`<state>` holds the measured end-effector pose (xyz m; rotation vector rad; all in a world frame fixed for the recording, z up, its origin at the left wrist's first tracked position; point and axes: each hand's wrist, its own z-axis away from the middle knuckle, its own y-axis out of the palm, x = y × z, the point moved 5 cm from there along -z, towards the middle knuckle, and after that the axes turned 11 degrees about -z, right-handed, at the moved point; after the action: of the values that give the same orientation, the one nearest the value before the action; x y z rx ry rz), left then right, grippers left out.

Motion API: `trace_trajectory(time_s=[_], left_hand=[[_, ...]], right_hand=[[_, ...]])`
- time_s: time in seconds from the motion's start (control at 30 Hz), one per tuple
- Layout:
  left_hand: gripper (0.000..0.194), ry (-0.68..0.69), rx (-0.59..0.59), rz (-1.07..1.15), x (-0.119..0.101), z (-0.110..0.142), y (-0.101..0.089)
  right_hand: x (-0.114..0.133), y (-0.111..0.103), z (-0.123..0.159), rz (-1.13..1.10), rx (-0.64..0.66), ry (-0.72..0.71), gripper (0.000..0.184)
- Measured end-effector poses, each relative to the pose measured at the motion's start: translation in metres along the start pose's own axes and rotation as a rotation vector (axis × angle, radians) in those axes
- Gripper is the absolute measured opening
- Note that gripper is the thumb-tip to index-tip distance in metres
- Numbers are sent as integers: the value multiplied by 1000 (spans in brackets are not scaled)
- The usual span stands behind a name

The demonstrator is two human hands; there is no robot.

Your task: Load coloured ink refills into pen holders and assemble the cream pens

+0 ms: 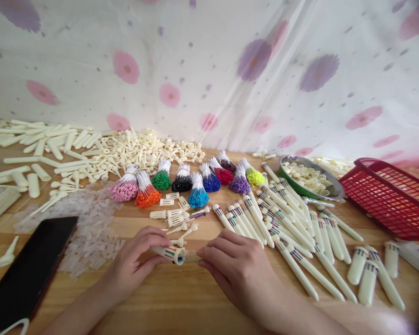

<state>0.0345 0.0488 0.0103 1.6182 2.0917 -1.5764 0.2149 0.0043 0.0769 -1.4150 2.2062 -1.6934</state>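
My left hand is closed around a short cream pen barrel with coloured marks, its open end facing right. My right hand pinches a thin bundle of refills whose ends sit at the barrel's mouth. Both hands rest low on the wooden table, near its front edge. Just beyond them lie loose cream clips and small parts. Bundles of coloured refills stand in a row further back.
Many assembled cream pens lie to the right. A green bowl of small parts and a red basket sit at the right rear. A black phone lies at the left, beside clear caps. Cream barrels are heaped at the back left.
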Motion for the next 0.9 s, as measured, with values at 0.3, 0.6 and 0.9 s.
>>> trace_trajectory(time_s=[0.3,0.6,0.9], left_hand=[[25,-72,69,-72,-1,4,2],[31,-147,374,73,-2,2,12],[29,-125,298,85,0,4,10]], right_hand=[[-6,-1,1,7,29,-26,18],[-5,-1,1,-61,42,-125,17],[-5,-3,-2,-80,98,-63,19]])
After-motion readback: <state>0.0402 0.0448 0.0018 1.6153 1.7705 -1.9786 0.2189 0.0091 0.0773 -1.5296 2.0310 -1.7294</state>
